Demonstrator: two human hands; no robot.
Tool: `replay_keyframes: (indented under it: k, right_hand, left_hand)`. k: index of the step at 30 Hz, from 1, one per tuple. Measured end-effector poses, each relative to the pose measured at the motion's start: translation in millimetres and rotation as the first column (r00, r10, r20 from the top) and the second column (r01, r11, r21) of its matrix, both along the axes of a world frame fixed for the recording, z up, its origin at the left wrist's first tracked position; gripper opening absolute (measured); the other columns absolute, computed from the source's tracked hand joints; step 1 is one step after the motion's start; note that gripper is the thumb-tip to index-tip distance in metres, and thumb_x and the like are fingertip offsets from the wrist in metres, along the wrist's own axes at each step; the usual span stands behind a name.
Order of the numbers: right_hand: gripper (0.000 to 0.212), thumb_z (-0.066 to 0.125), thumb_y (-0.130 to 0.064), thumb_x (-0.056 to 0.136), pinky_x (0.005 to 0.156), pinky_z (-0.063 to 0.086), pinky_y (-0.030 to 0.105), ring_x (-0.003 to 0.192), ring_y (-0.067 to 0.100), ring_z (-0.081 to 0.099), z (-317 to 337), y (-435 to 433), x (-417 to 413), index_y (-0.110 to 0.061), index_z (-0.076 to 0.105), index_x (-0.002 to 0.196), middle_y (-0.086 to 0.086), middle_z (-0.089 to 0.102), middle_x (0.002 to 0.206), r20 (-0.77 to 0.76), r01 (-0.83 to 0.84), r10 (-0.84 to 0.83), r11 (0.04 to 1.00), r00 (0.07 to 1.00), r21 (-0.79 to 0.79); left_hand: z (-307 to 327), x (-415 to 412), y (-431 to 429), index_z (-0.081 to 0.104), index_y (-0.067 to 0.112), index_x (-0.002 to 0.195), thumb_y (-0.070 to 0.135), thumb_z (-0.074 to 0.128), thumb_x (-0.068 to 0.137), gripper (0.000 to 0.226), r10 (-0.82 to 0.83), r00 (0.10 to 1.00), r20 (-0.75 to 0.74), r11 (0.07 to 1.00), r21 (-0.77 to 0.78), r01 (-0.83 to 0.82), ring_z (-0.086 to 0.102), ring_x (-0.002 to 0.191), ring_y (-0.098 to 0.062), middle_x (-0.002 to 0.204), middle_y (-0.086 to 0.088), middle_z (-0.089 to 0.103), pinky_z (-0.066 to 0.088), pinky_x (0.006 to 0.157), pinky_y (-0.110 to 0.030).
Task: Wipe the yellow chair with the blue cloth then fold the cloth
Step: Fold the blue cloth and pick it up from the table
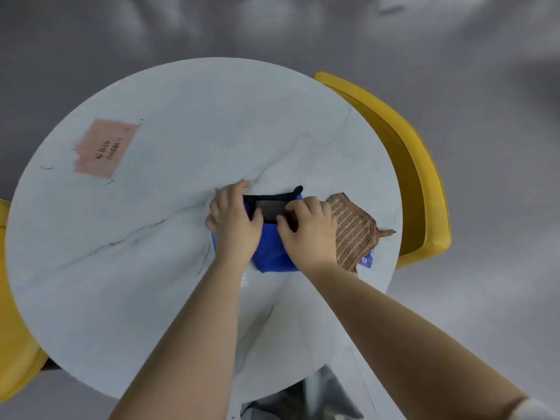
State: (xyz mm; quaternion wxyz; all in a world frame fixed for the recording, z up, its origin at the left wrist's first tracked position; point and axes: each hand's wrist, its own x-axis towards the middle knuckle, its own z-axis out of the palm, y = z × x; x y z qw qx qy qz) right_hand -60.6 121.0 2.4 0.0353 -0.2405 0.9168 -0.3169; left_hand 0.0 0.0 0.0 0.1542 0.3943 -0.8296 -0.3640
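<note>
The blue cloth (272, 253) lies bunched on the round white marble table (169, 237), right of centre. A black cloth (271, 207) lies on its far part. My left hand (233, 219) presses on the left side of the pile, its fingers curled over the black cloth's edge. Fingers of my right hand (309, 228) grip the black cloth's right end. A yellow chair (415, 177) stands behind the table's right rim. Part of another yellow chair (15, 344) shows at the left edge.
A brown striped woven cloth (354, 231) lies beside my right hand, on top of the blue cloth's right corner. A pink paper label (106, 148) with printed characters is stuck to the table's far left. Grey floor surrounds the table.
</note>
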Motion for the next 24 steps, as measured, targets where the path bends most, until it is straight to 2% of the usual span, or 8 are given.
replay_keyframes:
  k: [1, 3, 5, 7, 11, 15, 19, 24]
  right_hand:
    - [0.036, 0.057, -0.043, 0.087, 0.097, 0.038, 0.043, 0.116, 0.025, 0.043, -3.7, 0.4, 2.8, -0.021, 0.061, 0.115, 0.0, 0.055, 0.121, -0.048, -0.041, 0.047, 0.992, 0.998, 0.119]
    - [0.056, 0.048, -0.051, 0.091, 0.109, 0.023, 0.046, 0.138, 0.027, 0.024, -12.6, 0.7, 6.4, -0.022, 0.045, 0.138, 0.002, 0.037, 0.148, -0.037, -0.077, 0.09, 0.961, 0.995, 0.265]
    - [0.063, 0.038, -0.055, 0.095, 0.114, 0.014, 0.044, 0.145, 0.024, 0.012, -17.7, 1.7, 7.3, -0.023, 0.03, 0.148, 0.003, 0.021, 0.158, 0.002, -0.109, 0.114, 0.947, 0.993, 0.301]
    - [0.067, 0.031, -0.058, 0.096, 0.116, 0.007, 0.041, 0.147, 0.021, 0.004, -23.3, 1.8, 6.0, -0.024, 0.019, 0.152, 0.003, 0.011, 0.161, 0.006, -0.137, 0.142, 0.939, 0.99, 0.317]
    - [0.072, 0.032, -0.06, 0.094, 0.116, 0.004, 0.042, 0.147, 0.022, 0.004, -27.2, -1.1, 10.3, -0.022, 0.016, 0.153, 0.005, 0.015, 0.16, -0.007, -0.091, 0.098, 0.949, 0.995, 0.303]
    - [0.074, 0.047, -0.051, 0.09, 0.112, 0.014, 0.047, 0.14, 0.027, 0.018, -22.4, -13.5, 14.6, -0.016, 0.023, 0.151, 0.008, 0.034, 0.147, 0.006, 0.038, -0.04, 0.972, 0.999, 0.231]
    - [0.066, 0.058, -0.038, 0.087, 0.098, 0.029, 0.046, 0.119, 0.029, 0.037, -11.9, -18.0, 15.6, -0.017, 0.035, 0.146, 0.007, 0.045, 0.127, -0.006, 0.149, -0.15, 0.981, 0.989, 0.123]
    - [0.064, 0.064, -0.026, 0.086, 0.094, 0.039, 0.039, 0.109, 0.029, 0.044, -2.8, -9.4, 21.7, -0.014, 0.039, 0.143, 0.01, 0.05, 0.117, 0.095, 0.183, -0.18, 0.983, 0.979, -0.028]
  left_hand:
    - [-3.5, 0.8, 2.4, 0.04, 0.027, 0.142, 0.02, 0.062, 0.09, 0.057, -0.026, 0.99, 0.135, 0.991, -0.129, 0.044, 0.03, 0.138, -0.022, 0.145, 0.003, 0.039, 0.025, 0.109, -0.046]
    - [-12.3, 1.0, 5.2, 0.034, 0.025, 0.149, 0.027, 0.057, 0.095, 0.059, -0.038, 0.95, 0.311, 0.948, -0.289, 0.132, 0.017, 0.146, -0.026, 0.154, -0.002, 0.03, 0.014, 0.111, -0.048]
    - [-18.9, 1.0, 3.1, 0.044, 0.02, 0.145, 0.033, 0.052, 0.097, 0.05, -0.07, 0.928, 0.365, 0.912, -0.354, 0.207, 0.023, 0.145, -0.03, 0.148, -0.005, 0.042, 0.008, 0.111, -0.051]
    - [-24.5, 2.2, -4.9, 0.057, 0.016, 0.134, 0.036, 0.046, 0.096, 0.044, -0.094, 0.913, 0.396, 0.869, -0.416, 0.27, 0.043, 0.132, -0.033, 0.128, -0.007, 0.059, 0.009, 0.109, -0.055]
    - [-18.6, -2.6, -1.8, 0.067, 0.01, 0.1, 0.036, 0.039, 0.095, 0.039, -0.126, 0.873, 0.472, 0.788, -0.487, 0.377, 0.057, 0.096, -0.031, 0.092, -0.007, 0.062, 0.021, 0.106, -0.051]
    - [-15.1, -11.1, 2.8, 0.058, 0.012, 0.113, 0.031, 0.044, 0.101, 0.027, -0.186, 0.909, 0.374, 0.869, -0.37, 0.33, 0.047, 0.11, -0.026, 0.109, -0.003, 0.058, 0.022, 0.106, -0.043]
    - [-3.1, -11.9, -2.4, 0.058, 0.015, 0.113, 0.031, 0.048, 0.099, 0.024, -0.222, 0.95, 0.221, 0.866, -0.402, 0.296, 0.047, 0.11, -0.023, 0.109, 0.001, 0.058, 0.022, 0.099, -0.037]
    - [0.5, -1.8, -16.6, 0.051, 0.018, 0.133, 0.026, 0.057, 0.088, 0.046, -0.141, 0.945, 0.297, 0.894, -0.372, 0.25, 0.039, 0.126, -0.028, 0.13, -0.005, 0.048, 0.02, 0.108, -0.043]
